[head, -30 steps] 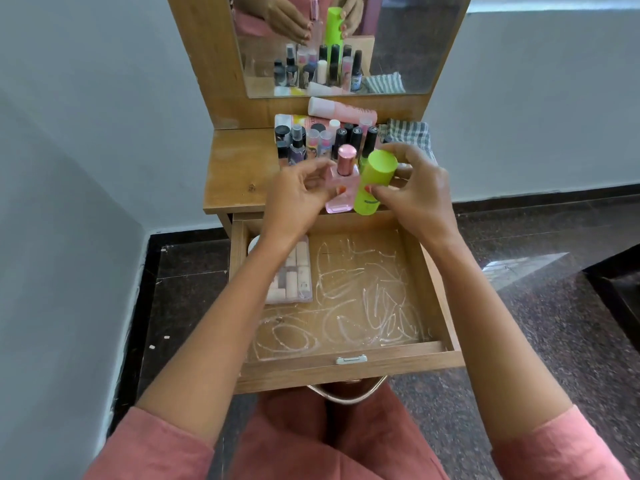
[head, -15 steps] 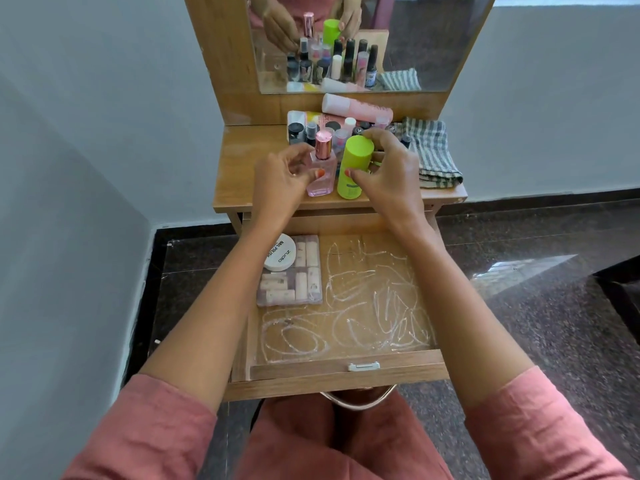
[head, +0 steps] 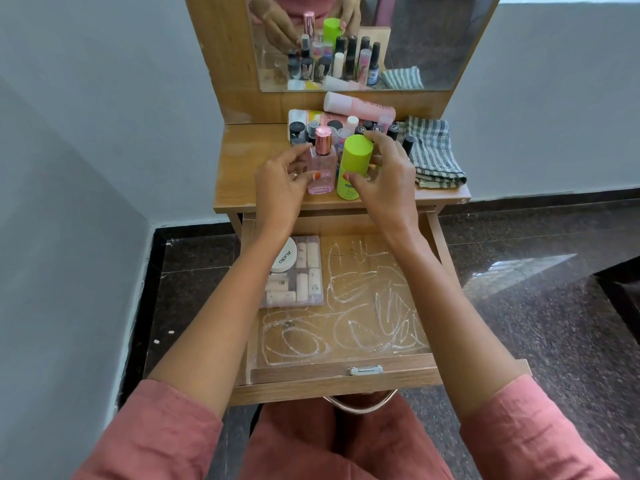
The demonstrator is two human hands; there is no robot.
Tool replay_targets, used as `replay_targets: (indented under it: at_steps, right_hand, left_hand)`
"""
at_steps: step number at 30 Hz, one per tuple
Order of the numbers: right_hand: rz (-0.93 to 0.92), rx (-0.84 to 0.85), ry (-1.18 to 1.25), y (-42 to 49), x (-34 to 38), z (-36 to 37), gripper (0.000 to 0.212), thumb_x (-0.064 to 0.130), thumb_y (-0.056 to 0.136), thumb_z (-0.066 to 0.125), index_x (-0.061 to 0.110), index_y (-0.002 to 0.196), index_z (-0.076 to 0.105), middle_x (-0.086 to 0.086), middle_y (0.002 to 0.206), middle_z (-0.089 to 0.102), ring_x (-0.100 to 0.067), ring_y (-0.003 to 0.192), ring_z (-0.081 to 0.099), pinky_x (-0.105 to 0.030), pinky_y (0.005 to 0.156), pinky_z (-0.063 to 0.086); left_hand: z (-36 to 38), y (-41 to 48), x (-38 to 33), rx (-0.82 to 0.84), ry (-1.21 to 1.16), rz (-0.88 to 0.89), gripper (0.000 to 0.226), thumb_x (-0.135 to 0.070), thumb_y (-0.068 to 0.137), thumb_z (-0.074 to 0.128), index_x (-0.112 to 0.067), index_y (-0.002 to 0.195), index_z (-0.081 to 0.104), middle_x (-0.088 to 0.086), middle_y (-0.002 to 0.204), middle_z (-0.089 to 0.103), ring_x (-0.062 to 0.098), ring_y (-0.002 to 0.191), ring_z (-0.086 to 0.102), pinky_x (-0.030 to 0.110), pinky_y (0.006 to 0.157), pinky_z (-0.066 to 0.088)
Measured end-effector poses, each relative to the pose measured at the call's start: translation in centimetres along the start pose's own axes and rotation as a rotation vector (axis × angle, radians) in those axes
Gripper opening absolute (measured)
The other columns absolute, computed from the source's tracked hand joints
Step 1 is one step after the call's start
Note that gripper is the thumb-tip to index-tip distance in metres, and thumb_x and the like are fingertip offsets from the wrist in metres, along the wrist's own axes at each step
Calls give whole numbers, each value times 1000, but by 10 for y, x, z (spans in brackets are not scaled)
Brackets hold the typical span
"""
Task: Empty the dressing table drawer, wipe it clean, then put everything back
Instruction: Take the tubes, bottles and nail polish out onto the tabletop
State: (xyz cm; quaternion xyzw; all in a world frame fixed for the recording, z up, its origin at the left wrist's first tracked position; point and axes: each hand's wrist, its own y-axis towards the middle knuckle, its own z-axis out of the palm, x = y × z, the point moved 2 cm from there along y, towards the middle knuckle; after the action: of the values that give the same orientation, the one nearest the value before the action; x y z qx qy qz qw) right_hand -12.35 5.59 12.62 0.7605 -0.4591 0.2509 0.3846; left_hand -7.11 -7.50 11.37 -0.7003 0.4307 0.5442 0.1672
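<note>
Pinching pink rose-capped bottle [head: 322,168] in left hand [head: 280,183] fingers [head: 300,151], right hand [head: 386,183] fingers [head: 381,139] clamped round lime-green bottle [head: 354,161], open drawer [head: 311,374] streaked white

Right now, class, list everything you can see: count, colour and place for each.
Dressing table: one, wooden, by the wall.
Mirror: one, above the tabletop.
Drawer: one, wooden, pulled open, white smears on its floor.
Clear box: one, holding pale little bottles, drawer's back left.
Round compact: one, white, at the clear box's back corner.
Small bottles: many, dark and pink caps, back of tabletop.
Tubes: two, pink and white, lying behind them.
Cloth: one, grey-and-white striped, tabletop right.
Perfume bottle: one, pink, tabletop front.
Green bottle: one, lime, beside it.
Left hand: holds the perfume bottle.
Right hand: holds the green bottle.
</note>
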Motion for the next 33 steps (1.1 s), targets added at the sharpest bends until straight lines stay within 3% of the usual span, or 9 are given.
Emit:
replay_targets:
  at_steps: [4,9,13,16,22,25,28,30,33]
  right_hand:
    - [26,-8,17,-4,-4,4,65,0,73,71,6,131,42,-13,128,51,-24,117,52,-40,96,48]
    - [48,-59,44,-17,-9,0,70,-2,74,70,6,135,36,-12,124,50,-17,113,51,-30,101,42]
    - [68,-103,80,-33,-15,-3,49,-5,76,66,4,122,49,-8,105,57,-9,91,52,-12,82,46]
    - [116,-62,114,-50,-24,0,28,-7,79,61,1,105,59,-5,93,59,-13,82,56,-3,72,44]
    - [315,212,59,-80,-48,21,18,-8,81,55,1,91,66,-11,90,68,-12,77,58,-6,64,44]
    - [422,370,-12,-91,-57,31,14,-5,83,55,-1,92,65,-14,95,69,-14,81,61,-16,68,45]
    - [493,446,-27,-102,-58,41,16,-3,84,57,-2,99,63,-17,103,67,-11,80,57,-10,60,43]
    - [499,534,-52,-107,-55,49,34,5,79,68,-1,111,58,-16,111,63,-15,89,56,-14,70,46]
    - [381,719,-193,-115,-47,61,68,14,68,79,1,125,45,-16,127,48,-28,115,49,-34,95,42]
  left_hand:
    - [2,-2,4,-31,8,6,43,5,77,65,-5,118,59,11,112,64,11,95,62,16,84,51]
    - [-1,-11,5,-71,7,4,38,6,79,62,-4,116,59,10,110,64,6,91,59,2,77,46]
    - [-8,-31,8,-118,-10,-25,32,5,81,61,-4,112,61,8,104,64,5,86,58,4,77,47]
    - [-10,-55,15,-111,6,-84,29,4,82,60,-6,109,63,5,101,65,3,82,59,4,76,47]
    - [-9,-110,41,-40,32,-375,23,5,86,54,-5,104,64,7,101,66,3,78,55,-1,62,42]
    - [-10,-131,58,-55,-59,-626,22,5,86,52,-10,99,62,7,107,65,12,91,58,17,75,46]
    - [-9,-144,66,-87,-136,-805,26,1,88,53,-6,113,59,9,119,60,17,104,56,26,89,44]
    - [-8,-149,65,-87,-140,-852,33,-3,89,53,-8,122,54,7,126,55,20,113,52,28,94,41]
    - [-7,-150,65,-94,-138,-854,34,-4,90,52,-11,123,53,8,128,53,22,114,52,33,97,44]
